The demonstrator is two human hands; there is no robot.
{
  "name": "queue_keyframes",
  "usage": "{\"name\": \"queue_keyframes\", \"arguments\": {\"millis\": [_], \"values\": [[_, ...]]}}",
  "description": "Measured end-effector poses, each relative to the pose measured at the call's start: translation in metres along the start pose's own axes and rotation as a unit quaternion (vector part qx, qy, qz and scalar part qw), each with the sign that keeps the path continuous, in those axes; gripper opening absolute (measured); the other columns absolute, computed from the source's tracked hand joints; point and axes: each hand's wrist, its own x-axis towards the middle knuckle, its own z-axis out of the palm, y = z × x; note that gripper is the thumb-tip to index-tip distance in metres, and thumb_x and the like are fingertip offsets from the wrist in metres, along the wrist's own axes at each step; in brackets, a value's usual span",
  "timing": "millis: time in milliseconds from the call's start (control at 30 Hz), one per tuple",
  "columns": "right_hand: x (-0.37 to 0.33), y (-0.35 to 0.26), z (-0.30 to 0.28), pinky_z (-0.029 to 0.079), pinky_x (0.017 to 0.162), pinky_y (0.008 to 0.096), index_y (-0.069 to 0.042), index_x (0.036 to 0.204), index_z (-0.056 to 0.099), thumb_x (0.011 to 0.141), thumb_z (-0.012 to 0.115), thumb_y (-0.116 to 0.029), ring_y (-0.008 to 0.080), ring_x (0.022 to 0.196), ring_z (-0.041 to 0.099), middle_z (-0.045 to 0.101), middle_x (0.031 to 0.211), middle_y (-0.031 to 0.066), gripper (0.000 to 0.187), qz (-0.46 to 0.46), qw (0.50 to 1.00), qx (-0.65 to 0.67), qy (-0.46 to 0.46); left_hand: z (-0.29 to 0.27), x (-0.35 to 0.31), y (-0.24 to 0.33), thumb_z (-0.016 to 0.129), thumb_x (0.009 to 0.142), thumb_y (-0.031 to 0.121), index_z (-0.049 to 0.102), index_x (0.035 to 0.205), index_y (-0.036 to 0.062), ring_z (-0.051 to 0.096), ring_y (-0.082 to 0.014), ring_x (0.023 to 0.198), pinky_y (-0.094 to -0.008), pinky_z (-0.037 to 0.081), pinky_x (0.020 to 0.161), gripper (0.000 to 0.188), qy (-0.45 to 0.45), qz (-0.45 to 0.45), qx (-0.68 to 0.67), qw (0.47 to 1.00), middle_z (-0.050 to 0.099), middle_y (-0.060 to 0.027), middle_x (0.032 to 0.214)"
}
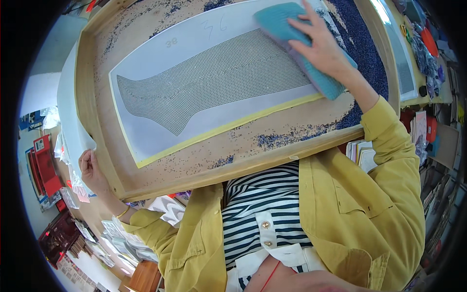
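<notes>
A white sheet (146,131) with a yellow lower border lies in a shallow wooden tray (194,182). Rows of small dark dots fill a curved, boot-like shape (180,92) on it. My right hand (318,46) rests on a folded teal cloth (282,17) over the sheet's right end, fingers spread and slightly blurred. At the tray's left outer side, my left hand (90,170) is closed with curled fingers, beside the corner of a white sheet-like thing (78,112). Whatever those fingers hold, if anything, is hidden.
Tiny dark blue beads (372,63) lie thick along the tray's right side and scatter across its bottom. Raised wooden rims surround them. Red boxes (46,168) stand at the left; plastic bags (425,58) and a red object (429,43) lie at the right.
</notes>
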Motion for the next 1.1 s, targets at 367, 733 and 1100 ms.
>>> {"name": "queue_keyframes", "arguments": {"millis": [367, 733, 1100], "values": [[0.036, -0.028, 0.001, 0.026, 0.111, 0.0678, 0.012, 0.138, 0.044, 0.096, 0.056, -0.024, 0.0485, 0.147, 0.021, 0.01, 0.163, 0.0271, 0.057, 0.093, 0.95, -0.295, -0.033, 0.006, 0.0, 0.011, 0.059, 0.102, 0.014, 0.064, 0.102, 0.0023, 0.056, -0.0131, 0.097, -0.0236, 0.044, 0.089, 0.013, -0.002, 0.001, 0.02, 1.0, 0.061, -0.0012, 0.109], [-0.043, 0.024, 0.001, 0.035, 0.111, 0.05, 0.01, 0.133, 0.05, 0.091, 0.058, -0.021, 0.0534, 0.136, 0.033, 0.02, 0.157, 0.0353, 0.053, 0.082, 0.992, -0.089, 0.041, 0.002, 0.0, 0.005, 0.057, 0.103, 0.016, 0.062, 0.101, 0.0034, 0.053, -0.0116, 0.089, -0.0228, 0.043, 0.083, 0.013, -0.004, -0.021, 0.015, 1.0, 0.06, 0.0, 0.099], [-0.031, 0.015, -0.015, 0.037, 0.11, 0.0468, 0.004, 0.132, 0.056, 0.089, 0.064, -0.015, 0.0456, 0.132, 0.04, 0.023, 0.159, 0.027, 0.049, -0.01, 0.982, -0.172, 0.072, 0.003, -0.001, 0.008, 0.057, 0.103, 0.018, 0.062, 0.103, 0.0027, 0.054, -0.0113, 0.086, -0.0225, 0.044, 0.082, 0.016, 0.009, -0.034, 0.039, 0.999, 0.063, -0.0007, 0.094]]}}
